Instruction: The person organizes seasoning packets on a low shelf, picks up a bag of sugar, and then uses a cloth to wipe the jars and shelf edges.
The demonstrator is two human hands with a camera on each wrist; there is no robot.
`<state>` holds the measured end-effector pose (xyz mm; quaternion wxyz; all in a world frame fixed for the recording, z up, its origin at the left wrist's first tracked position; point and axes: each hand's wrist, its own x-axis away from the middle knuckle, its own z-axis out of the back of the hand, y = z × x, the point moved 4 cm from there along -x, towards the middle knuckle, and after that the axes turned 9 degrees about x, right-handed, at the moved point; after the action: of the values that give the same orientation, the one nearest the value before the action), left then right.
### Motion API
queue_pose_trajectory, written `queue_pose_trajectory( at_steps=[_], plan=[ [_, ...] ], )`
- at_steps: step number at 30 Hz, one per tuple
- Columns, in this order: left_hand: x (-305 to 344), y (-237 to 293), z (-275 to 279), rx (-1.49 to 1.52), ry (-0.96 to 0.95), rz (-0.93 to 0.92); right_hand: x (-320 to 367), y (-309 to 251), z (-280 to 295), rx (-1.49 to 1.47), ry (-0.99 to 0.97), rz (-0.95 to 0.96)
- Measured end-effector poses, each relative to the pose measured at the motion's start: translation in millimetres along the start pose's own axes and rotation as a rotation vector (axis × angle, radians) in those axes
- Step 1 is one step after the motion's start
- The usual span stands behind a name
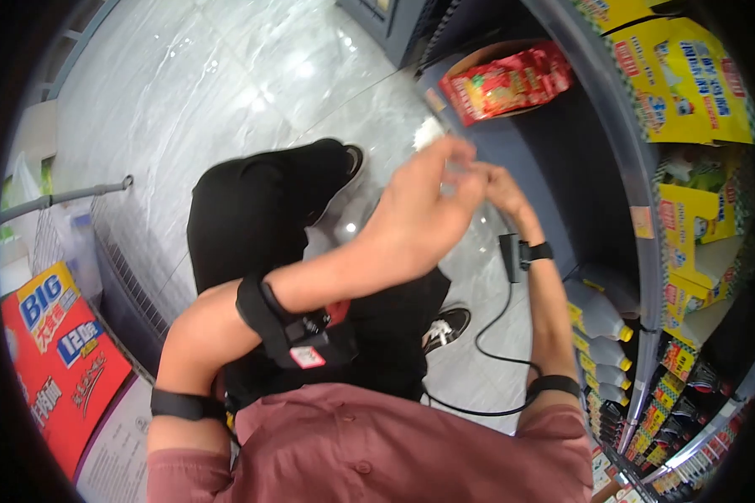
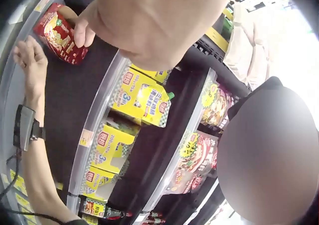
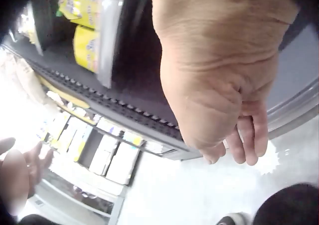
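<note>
My left hand (image 1: 428, 205), blurred in the head view, is held out with loosely bent fingers and nothing visible in it. Just right of it is my right hand (image 1: 505, 189), its fingers loosely bent and empty; whether the hands touch cannot be told. Red packets (image 1: 512, 80) lie in an open box on the low shelf beyond both hands. In the left wrist view, my left fingers (image 2: 83, 31) overlap a red packet (image 2: 61, 35), with my right hand (image 2: 32, 60) beside it. The right wrist view shows my right fingers (image 3: 246, 135) hanging down, apart from any item.
Yellow packets (image 1: 688, 80) fill the upper shelf at right. Bottles with yellow caps (image 1: 600, 323) stand low at right. A red box (image 1: 59, 369) is at lower left. A white spiky-edged piece (image 3: 269, 160) shows near the floor. Another person (image 2: 271, 150) is close by.
</note>
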<state>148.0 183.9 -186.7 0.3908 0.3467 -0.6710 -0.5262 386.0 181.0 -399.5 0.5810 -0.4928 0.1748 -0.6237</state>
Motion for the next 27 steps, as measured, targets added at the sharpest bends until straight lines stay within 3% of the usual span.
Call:
queue_pose_trajectory(
  at_steps=[2, 3, 5, 9, 12, 14, 15, 20, 24, 27],
  plan=[
    [-5.7, 5.1, 8.2, 0.005, 0.083, 0.077, 3.1, -46.5, 0.8, 0.020, 0.083, 0.022],
    [-7.8, 4.6, 9.3, 0.028, 0.099, 0.016, 6.9, -72.8, -0.2, 0.009, 0.080, 0.018],
    [-9.6, 8.7, 10.4, 0.054, 0.083, 0.038, 8.4, -124.4, -11.1, 0.042, 0.070, 0.161],
    [-11.0, 13.0, 6.2, 0.057, 0.042, 0.069, -5.9, -147.1, -108.4, -0.039, -0.052, 0.364],
    [-9.9, 2.1, -2.5, 0.109, 0.023, 0.103, 11.8, -139.2, -132.0, -0.060, -0.055, 0.347],
    [-12.2, -4.7, -4.1, 0.126, 0.020, 0.001, 6.3, -140.2, -145.9, -0.072, -0.068, 0.340],
    [-9.9, -3.7, -2.9, 0.167, 0.009, 0.100, 3.9, -140.5, -151.5, -0.077, -0.075, 0.338],
    [-2.4, 9.4, 1.8, 0.159, -0.041, 0.238, -19.1, -134.4, -164.2, -0.080, -0.106, 0.321],
    [0.1, 13.2, 5.3, -0.023, -0.145, 0.119, -32.3, -127.8, -174.6, -0.079, -0.157, 0.308],
    [0.5, 13.5, 7.0, -0.007, -0.166, 0.158, -31.9, -123.6, -182.2, -0.083, -0.186, 0.293]
  ],
)
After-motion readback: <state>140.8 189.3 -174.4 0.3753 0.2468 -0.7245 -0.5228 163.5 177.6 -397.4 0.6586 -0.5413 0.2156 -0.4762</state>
